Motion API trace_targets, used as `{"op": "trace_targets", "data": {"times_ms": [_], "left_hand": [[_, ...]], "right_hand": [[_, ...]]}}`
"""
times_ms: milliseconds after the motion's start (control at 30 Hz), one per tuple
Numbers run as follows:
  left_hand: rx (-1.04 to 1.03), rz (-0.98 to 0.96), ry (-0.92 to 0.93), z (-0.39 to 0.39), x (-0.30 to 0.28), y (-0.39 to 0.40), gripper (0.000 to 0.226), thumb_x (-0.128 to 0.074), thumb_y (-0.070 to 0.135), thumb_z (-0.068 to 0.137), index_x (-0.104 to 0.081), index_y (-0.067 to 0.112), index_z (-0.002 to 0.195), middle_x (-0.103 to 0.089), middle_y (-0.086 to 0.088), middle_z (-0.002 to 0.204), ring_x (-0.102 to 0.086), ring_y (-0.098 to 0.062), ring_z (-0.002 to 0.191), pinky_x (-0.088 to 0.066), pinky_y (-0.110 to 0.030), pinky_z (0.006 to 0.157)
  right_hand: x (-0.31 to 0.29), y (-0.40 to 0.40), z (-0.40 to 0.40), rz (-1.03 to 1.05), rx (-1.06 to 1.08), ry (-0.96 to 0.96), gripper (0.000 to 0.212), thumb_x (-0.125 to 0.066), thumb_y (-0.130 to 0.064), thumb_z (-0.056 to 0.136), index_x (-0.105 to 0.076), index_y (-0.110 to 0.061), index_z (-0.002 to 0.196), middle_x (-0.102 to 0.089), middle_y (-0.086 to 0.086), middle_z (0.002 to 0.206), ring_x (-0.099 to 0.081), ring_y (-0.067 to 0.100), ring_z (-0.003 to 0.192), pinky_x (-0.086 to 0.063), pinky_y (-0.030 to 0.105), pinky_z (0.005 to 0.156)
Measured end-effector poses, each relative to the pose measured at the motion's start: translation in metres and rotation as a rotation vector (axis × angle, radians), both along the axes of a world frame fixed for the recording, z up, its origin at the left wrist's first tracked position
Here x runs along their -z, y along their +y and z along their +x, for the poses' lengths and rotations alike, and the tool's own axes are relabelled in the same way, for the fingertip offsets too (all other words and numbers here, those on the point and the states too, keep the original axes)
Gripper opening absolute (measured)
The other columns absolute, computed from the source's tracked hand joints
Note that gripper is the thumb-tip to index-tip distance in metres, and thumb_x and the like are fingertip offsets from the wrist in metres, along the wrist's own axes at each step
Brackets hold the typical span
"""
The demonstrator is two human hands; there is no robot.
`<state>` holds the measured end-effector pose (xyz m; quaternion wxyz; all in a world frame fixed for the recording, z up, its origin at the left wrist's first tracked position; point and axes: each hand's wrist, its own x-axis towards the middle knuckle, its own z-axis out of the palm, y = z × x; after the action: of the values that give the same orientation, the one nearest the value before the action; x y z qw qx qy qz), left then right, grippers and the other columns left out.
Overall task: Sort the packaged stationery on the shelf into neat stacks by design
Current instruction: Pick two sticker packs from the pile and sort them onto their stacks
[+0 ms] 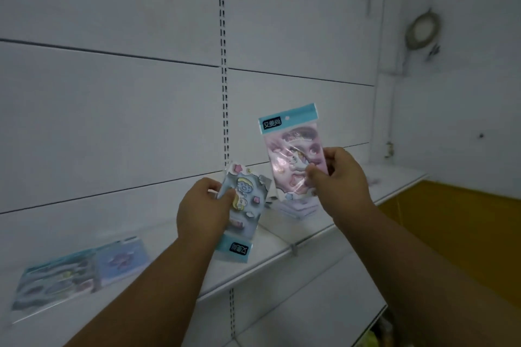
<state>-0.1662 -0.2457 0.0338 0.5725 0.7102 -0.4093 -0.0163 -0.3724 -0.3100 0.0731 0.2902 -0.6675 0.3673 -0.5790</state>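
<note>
Above the shelf (276,242), left hand (201,210) pinches a blue packet (244,205), right hand (342,177) a pink packet (293,155), fingers clamped at the edges; both seem light, floppy, slick plastic.

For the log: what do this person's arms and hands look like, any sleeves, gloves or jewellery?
Both forearms are bare as far as the frame shows, with no sleeve edge in view. The left hand and right hand wear no gloves. No watch, bracelet or ring can be made out, though the dim, soft picture could hide small items.
</note>
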Motion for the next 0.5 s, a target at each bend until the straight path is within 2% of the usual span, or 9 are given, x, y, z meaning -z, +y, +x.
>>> {"op": "trace_targets", "data": {"times_ms": [267, 433, 500], "left_hand": [[0.186, -0.028, -0.012, -0.151, -0.005, -0.115, 0.017, -0.066, 0.037, 0.086, -0.058, 0.022, 0.087, -0.066, 0.003, 0.080, -0.065, -0.017, 0.074, -0.054, -0.037, 0.071], [0.221, -0.022, 0.025, -0.227, -0.008, -0.188, 0.016, -0.065, 0.032, 0.088, -0.057, 0.018, 0.086, -0.066, -0.002, 0.082, -0.066, -0.020, 0.075, -0.055, -0.039, 0.071], [0.204, -0.014, 0.036, -0.243, -0.008, -0.212, 0.017, -0.064, 0.031, 0.090, -0.056, 0.017, 0.087, -0.065, -0.003, 0.083, -0.065, -0.019, 0.075, -0.053, -0.036, 0.069]], "right_hand": [[-0.004, -0.081, -0.152, 0.005, 0.095, -0.024, 0.014, -0.064, -0.025, 0.092, -0.056, -0.027, 0.104, -0.065, -0.014, 0.091, -0.068, 0.005, 0.080, -0.056, 0.019, 0.061], [-0.009, -0.158, -0.234, 0.056, 0.143, 0.026, 0.016, -0.064, -0.028, 0.092, -0.057, -0.026, 0.107, -0.066, -0.013, 0.092, -0.068, 0.005, 0.077, -0.053, 0.013, 0.050], [-0.010, -0.188, -0.250, 0.071, 0.156, 0.048, 0.020, -0.064, -0.029, 0.092, -0.058, -0.023, 0.110, -0.067, -0.009, 0.096, -0.070, 0.009, 0.080, -0.055, 0.015, 0.053]]}}
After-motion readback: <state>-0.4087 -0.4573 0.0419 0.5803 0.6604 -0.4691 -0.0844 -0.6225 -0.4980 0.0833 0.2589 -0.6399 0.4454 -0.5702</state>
